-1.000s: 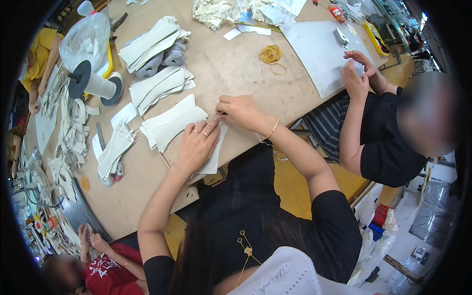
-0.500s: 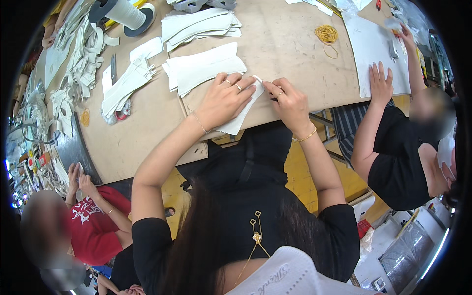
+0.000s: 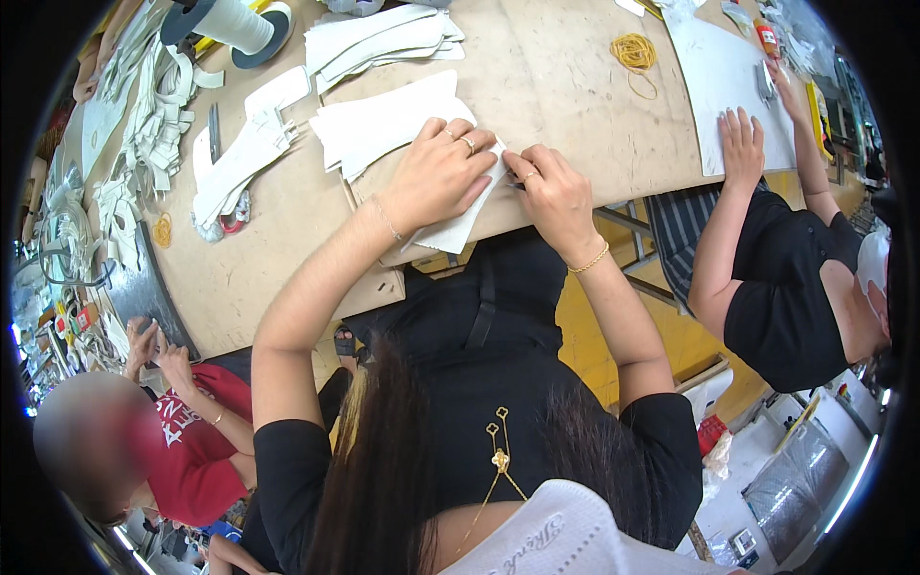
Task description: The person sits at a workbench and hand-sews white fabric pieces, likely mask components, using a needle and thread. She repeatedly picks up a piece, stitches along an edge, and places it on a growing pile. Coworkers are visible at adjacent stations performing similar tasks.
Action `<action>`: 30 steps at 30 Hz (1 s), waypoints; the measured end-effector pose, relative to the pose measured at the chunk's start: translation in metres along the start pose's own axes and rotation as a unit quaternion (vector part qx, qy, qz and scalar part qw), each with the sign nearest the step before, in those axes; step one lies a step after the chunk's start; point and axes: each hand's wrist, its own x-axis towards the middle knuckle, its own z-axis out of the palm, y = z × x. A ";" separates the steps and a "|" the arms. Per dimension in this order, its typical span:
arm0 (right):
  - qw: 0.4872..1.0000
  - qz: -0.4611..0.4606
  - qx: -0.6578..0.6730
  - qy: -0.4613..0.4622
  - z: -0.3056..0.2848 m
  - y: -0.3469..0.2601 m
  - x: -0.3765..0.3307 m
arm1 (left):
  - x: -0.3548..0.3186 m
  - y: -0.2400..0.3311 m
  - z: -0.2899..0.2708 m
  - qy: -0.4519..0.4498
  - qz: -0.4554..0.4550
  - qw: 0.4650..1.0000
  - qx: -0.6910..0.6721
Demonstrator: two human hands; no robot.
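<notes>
A white curved fabric-like piece (image 3: 450,233) lies at the table's near edge, under my left hand (image 3: 443,177). That hand's fingers and thumb press and hold it, covering its middle. My right hand (image 3: 556,199) is closed in a pinch at the piece's upper right edge. Something small and dark shows between its fingers, but most of it is hidden. Just beyond my left hand is a stack of similar white pieces (image 3: 388,120). Another white stack (image 3: 379,43) lies farther back.
Left of the stacks are a bundle of white strips (image 3: 244,163), a spool (image 3: 225,24) and a long heap of strips (image 3: 153,120). Yellow rubber bands (image 3: 632,52) lie at the back right. One co-worker's hand (image 3: 741,149) rests on a white board (image 3: 704,96); another person sits at left.
My hands stay at the white piece, the right fingers shifting slightly along its edge. The view has moved a little. The right-hand co-worker's far hand has drawn back toward the board.
</notes>
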 end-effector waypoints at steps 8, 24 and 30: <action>0.999 0.014 -0.009 -0.045 -0.002 -0.002 -0.003 | -0.002 -0.011 0.010 0.064 0.106 0.992 0.034; 0.959 0.128 0.185 -0.171 -0.008 -0.007 0.030 | -0.060 0.036 0.023 0.098 -0.091 0.987 0.089; 0.952 0.176 0.188 -0.168 -0.014 -0.019 0.023 | -0.058 0.038 0.019 0.095 -0.098 0.985 0.100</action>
